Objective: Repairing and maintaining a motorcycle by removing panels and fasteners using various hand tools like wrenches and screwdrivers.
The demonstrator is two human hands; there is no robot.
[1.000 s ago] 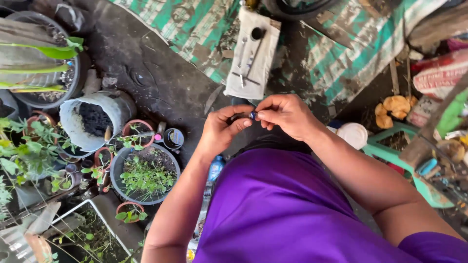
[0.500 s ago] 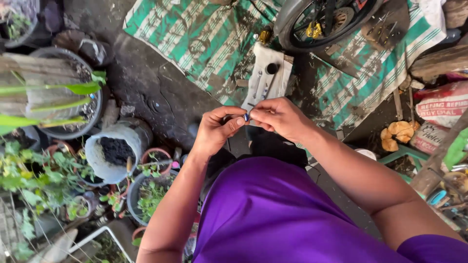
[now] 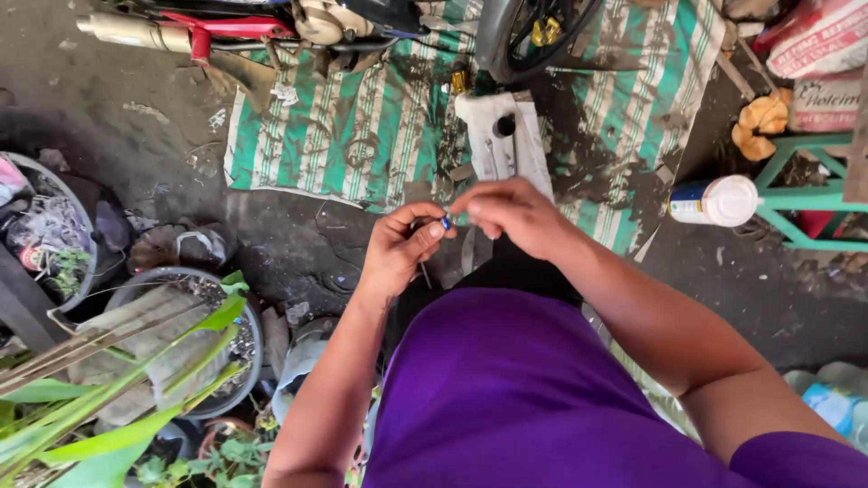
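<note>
My left hand [image 3: 399, 246] and my right hand [image 3: 508, 214] meet in front of my purple shirt [image 3: 506, 389]. Between the fingertips of both sits a small blue part [image 3: 445, 220], pinched from either side. A thin dark wire or rod [image 3: 423, 271] hangs down from under my left hand. Below my hands on the ground lies a dirty white tray [image 3: 503, 142] with small tools in it, on a green-and-white striped mat [image 3: 353, 126].
A motorcycle's wheel [image 3: 529, 32] and engine with exhaust [image 3: 226, 23] stand at the top on the mat. A white-capped spray can [image 3: 714, 201] lies right, beside a green metal frame [image 3: 805, 199]. Plant pots with leaves [image 3: 154, 361] crowd the lower left.
The view has tilted up, so the motorcycle and mat now fill the top and the pots sit lower left. My hands stay together on the small blue part.
</note>
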